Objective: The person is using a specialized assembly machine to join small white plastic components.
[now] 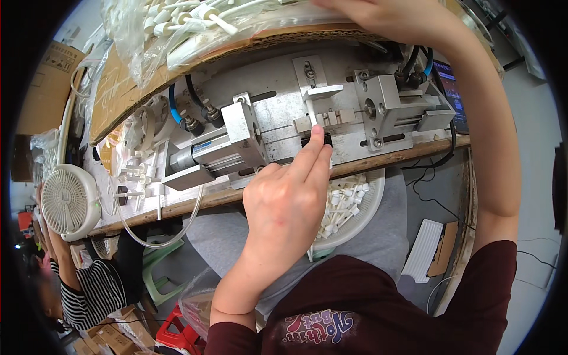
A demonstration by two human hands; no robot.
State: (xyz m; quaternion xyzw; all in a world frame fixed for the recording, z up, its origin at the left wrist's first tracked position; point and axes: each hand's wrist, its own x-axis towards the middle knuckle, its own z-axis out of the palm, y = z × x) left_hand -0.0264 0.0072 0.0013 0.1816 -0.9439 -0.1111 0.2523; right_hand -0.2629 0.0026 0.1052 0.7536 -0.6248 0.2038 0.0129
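My left hand [287, 204] reaches over the front edge of a metal bench fixture [278, 127]. Its index and middle fingers are stretched out side by side. The index fingertip rests on the lower end of a slim white plastic stem [312, 111], which stands against small metal blocks [338, 117] in the middle of the fixture. The thumb is hidden under the hand. My right hand [370, 15] is at the top edge, above the far side of the cardboard and next to a clear bag of white plastic nozzles [195, 18]. Its fingertips are cut off by the picture's edge.
Air cylinders [216, 151] flank the fixture, with blue and black hoses. A bowl [373, 204] of white plastic parts sits on my lap. Cardboard [118, 97] overhangs the fixture's back. Left are a white fan [70, 201] and a person in a striped sleeve [89, 296].
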